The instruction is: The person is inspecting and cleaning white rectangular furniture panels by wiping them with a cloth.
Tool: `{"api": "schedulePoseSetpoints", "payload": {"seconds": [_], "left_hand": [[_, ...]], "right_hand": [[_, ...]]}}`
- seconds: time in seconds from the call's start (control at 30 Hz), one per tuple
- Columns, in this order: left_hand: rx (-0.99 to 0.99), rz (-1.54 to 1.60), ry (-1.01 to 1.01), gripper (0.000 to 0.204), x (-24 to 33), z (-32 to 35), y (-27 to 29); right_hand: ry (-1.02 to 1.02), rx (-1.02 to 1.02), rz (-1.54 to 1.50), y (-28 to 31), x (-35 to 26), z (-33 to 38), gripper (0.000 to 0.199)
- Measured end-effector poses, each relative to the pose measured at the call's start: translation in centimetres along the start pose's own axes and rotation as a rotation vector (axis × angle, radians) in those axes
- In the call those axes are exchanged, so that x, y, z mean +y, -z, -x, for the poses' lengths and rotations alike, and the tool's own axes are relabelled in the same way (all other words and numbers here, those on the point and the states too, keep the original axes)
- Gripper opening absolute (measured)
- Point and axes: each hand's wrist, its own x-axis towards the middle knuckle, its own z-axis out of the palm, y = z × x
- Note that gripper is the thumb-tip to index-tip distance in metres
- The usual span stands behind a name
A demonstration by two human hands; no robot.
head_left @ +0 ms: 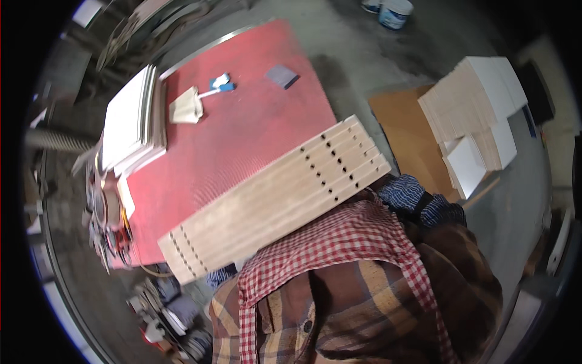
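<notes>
Chest-high, boards (pixel 276 203) lay stacked, long axis running lower-left to upper-right across the red table's (pixel 242 121) near edge; both hands hidden beneath, grip untellable.

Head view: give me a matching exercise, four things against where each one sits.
Things:
1. Drilled wooden boards
2. Small grey block
3. Stack of white panels
4. White bucket

Places:
A. On the concrete floor at the top edge of the picture
B. Along the left edge of the red table
C. Carried against the checked cloth at the person's chest
D. Near the table's far corner

Pairs: 1-C, 2-D, 3-B, 4-A
</notes>
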Motion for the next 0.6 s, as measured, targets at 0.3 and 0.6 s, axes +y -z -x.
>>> {"api": "schedulePoseSetpoints", "payload": {"seconds": [0.3, 0.6], "left_hand": [[-0.07, 0.371, 0.341, 0.014, 1.7, 3.7, 5.4], [0.056, 0.438, 0.356, 0.042, 3.9, 11.9, 1.4]], "right_hand": [[-0.301, -0.038, 0.0, -1.9, 4.3, -1.8, 0.05], [0.027, 0.006, 0.512, -0.7, 8.1, 3.8, 0.044]]}}
